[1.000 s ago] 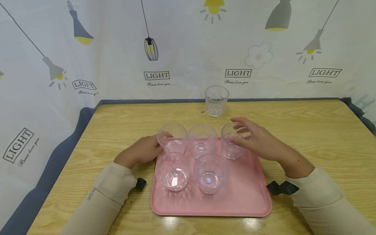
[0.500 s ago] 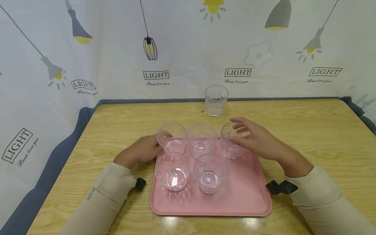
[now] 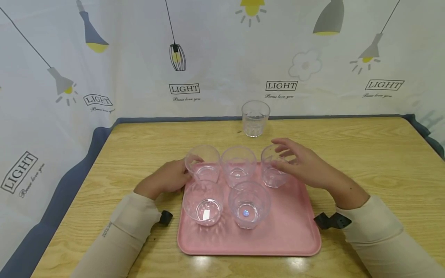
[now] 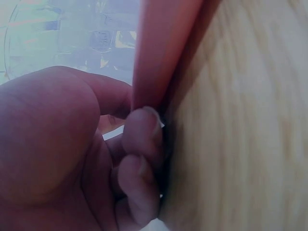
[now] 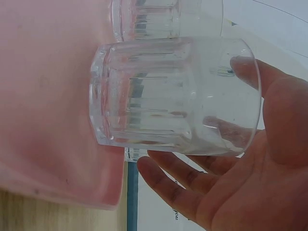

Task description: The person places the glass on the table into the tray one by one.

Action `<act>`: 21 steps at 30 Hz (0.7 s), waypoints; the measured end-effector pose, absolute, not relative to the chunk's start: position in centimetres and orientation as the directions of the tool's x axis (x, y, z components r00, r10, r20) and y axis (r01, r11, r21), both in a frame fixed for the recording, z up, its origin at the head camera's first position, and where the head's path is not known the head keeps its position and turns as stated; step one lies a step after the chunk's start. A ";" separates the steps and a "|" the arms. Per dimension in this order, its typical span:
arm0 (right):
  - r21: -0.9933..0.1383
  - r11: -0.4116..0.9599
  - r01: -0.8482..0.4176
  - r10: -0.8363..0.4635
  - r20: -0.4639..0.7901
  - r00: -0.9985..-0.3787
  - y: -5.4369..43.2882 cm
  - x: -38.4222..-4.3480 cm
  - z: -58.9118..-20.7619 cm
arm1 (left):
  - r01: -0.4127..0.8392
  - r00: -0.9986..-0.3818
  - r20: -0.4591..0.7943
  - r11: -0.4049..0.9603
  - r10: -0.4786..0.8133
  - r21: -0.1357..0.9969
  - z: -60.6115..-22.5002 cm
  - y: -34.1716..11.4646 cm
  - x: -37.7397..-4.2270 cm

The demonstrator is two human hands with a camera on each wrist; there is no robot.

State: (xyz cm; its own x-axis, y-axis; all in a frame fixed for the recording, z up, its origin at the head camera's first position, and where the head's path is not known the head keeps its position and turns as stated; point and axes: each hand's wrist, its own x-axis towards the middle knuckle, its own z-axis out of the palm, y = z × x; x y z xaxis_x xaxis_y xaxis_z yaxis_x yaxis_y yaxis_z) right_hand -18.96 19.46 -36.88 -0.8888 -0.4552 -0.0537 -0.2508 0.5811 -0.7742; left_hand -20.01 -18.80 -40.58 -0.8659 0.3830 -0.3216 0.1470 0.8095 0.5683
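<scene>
Several clear tumblers stand upright on a pink tray (image 3: 288, 235). On the left, my left hand (image 3: 172, 175) grips the tray's edge; the left wrist view shows curled fingers against the pink rim (image 4: 161, 53), with the thumb partly hidden behind it. At the back right corner, my right hand (image 3: 306, 164) curves round a tumbler (image 3: 272, 177), thumb on its near side and fingers beyond. In the right wrist view this tumbler (image 5: 159, 96) rests on the tray, thumb and one finger visible through its upper wall, while other fingers spread beside it.
Beside the held tumbler stand two more in the back row, including the middle tumbler (image 3: 238, 170). In front are a left tumbler (image 3: 203, 208) and a right tumbler (image 3: 248, 208). Behind the tray, another tumbler (image 3: 255, 121) stands on the wooden table (image 3: 365, 154), near the printed cloth backdrop (image 3: 222, 58).
</scene>
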 end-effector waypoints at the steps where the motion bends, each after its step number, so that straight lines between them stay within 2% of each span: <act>1: -0.774 0.581 -0.253 -0.457 -0.053 -0.888 19.4 -18.9 -36.8 | 0.145 -0.866 -0.321 0.808 0.383 0.571 -40.6 -18.8 -20.0; 21: -0.763 0.594 -0.255 -0.448 -0.051 -0.893 18.8 -19.0 -36.2 | 0.163 -0.866 -0.305 0.800 0.397 0.577 -40.7 -18.9 -20.0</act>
State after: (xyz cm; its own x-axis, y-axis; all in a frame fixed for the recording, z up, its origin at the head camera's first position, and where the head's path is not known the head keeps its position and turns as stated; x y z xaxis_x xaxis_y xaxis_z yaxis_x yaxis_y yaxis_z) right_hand -19.02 18.77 -36.24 -0.8925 -0.4481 -0.0513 -0.2546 0.5945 -0.7627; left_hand -19.97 -18.90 -40.67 -0.8658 0.3967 -0.3049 0.1634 0.8003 0.5770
